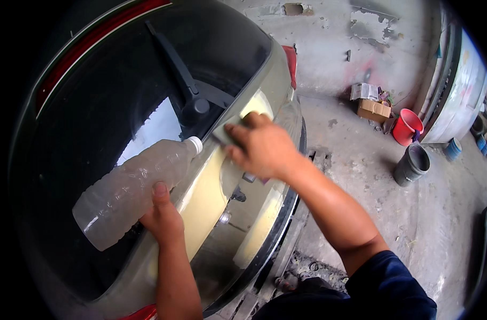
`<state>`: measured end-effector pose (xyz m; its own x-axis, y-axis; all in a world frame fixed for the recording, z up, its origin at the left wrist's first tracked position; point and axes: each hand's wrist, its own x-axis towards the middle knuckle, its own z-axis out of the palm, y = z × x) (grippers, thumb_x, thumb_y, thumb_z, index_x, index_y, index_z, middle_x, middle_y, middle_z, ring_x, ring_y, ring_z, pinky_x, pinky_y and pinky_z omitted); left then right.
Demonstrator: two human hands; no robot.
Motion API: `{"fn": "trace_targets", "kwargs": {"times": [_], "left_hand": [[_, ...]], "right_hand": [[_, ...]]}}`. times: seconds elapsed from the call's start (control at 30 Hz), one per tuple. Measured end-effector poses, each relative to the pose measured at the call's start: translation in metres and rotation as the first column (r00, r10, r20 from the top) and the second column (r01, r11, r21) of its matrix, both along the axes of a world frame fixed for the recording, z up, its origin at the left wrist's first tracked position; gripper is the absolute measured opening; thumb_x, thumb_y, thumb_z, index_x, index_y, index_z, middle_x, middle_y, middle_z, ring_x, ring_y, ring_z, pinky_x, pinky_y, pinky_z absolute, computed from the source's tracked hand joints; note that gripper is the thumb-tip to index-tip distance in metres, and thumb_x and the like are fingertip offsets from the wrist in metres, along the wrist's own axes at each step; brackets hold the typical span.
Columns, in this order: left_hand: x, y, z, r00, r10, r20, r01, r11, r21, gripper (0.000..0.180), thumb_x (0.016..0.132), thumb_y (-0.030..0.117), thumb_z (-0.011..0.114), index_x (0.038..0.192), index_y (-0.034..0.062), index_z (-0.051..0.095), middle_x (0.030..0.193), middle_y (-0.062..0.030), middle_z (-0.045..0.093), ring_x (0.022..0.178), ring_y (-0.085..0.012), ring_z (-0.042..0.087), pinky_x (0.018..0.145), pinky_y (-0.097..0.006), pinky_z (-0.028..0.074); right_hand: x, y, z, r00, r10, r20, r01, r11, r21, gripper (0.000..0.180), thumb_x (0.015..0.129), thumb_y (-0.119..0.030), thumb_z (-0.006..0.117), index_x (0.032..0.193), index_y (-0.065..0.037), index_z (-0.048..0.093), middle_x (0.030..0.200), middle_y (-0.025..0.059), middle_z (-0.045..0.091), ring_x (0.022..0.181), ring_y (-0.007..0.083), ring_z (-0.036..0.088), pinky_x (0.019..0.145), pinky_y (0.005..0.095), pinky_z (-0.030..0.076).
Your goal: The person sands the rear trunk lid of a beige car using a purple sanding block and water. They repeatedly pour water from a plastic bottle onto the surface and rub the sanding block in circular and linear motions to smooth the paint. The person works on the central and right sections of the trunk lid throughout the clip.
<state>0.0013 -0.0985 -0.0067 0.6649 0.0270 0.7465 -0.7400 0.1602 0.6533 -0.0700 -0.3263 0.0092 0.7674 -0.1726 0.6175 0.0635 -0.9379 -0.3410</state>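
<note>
My left hand [162,216] grips a clear plastic bottle [131,189] with a white cap, tilted so its neck points toward the rear panel of a car [238,224]. My right hand [262,146] presses a small grey sanding pad [227,130] flat against the panel, just below the dark rear window [94,122]. Pale yellow filler patches [206,197] cover the panel under and beside both hands. The rear wiper [182,80] lies on the glass just above the pad.
A red bucket [407,127], a grey bucket [412,164], a cardboard box [373,110] and a small blue tub [453,149] stand on the concrete floor at the right, near a leaning car panel [459,85]. A red tail light [290,64] sits beside the window.
</note>
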Motion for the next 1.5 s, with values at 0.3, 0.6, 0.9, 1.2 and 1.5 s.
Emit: {"fn": "trace_targets", "kwargs": {"times": [0.3,0.6,0.9,1.2,1.5], "left_hand": [[0.01,-0.013,-0.007,0.995,-0.042,0.088,0.053,0.991,-0.121,0.072,0.088,0.036,0.072,0.14,-0.0013,0.038,0.137,-0.013,0.048,0.125,-0.0257,0.05,0.108,-0.04,0.039],[0.016,-0.047,-0.015,0.985,0.139,0.106,-0.125,0.984,-0.126,0.075,0.088,0.046,0.069,0.138,-0.0014,0.04,0.136,-0.012,0.05,0.125,-0.0271,0.05,0.106,-0.042,0.041],[0.0,-0.094,-0.027,0.982,0.187,-0.009,-0.186,0.967,-0.172,0.081,0.084,0.054,0.07,0.136,-0.0011,0.043,0.135,-0.0112,0.05,0.126,-0.0268,0.049,0.109,-0.044,0.038],[0.003,-0.097,-0.027,0.986,0.168,-0.005,-0.164,0.956,-0.243,0.084,0.081,0.057,0.072,0.136,0.0017,0.044,0.133,-0.0106,0.051,0.125,-0.0272,0.051,0.109,-0.045,0.04],[-0.011,-0.068,-0.043,0.962,0.265,0.063,-0.243,0.941,-0.236,0.081,0.077,0.05,0.08,0.134,0.0053,0.044,0.127,-0.0068,0.053,0.118,-0.0231,0.054,0.1,-0.041,0.045]], "right_hand": [[0.039,-0.091,-0.026,0.98,-0.143,0.138,0.102,0.957,0.271,0.046,0.088,-0.038,0.06,0.124,-0.01,0.065,0.111,0.0218,0.059,0.107,0.0384,0.057,0.088,0.0439,0.05],[0.04,-0.109,-0.048,0.91,0.225,0.349,-0.254,0.967,0.037,0.048,0.083,-0.029,0.07,0.126,-0.008,0.064,0.12,0.0248,0.055,0.108,0.0398,0.056,0.092,0.0437,0.048],[0.053,-0.146,-0.048,0.758,0.582,0.294,-0.519,0.812,-0.268,0.054,0.072,-0.025,0.075,0.125,-0.014,0.064,0.134,0.0201,0.051,0.115,0.0335,0.053,0.091,0.042,0.044],[0.083,-0.186,-0.034,0.656,0.69,0.305,-0.519,0.706,-0.482,0.044,0.075,-0.018,0.069,0.119,-0.015,0.068,0.137,0.0197,0.052,0.112,0.0313,0.057,0.09,0.0401,0.045],[0.107,-0.242,-0.013,0.638,0.752,0.166,-0.549,0.595,-0.587,0.049,0.07,-0.019,0.073,0.119,-0.019,0.067,0.137,0.017,0.053,0.115,0.03,0.057,0.091,0.0386,0.046]]}}
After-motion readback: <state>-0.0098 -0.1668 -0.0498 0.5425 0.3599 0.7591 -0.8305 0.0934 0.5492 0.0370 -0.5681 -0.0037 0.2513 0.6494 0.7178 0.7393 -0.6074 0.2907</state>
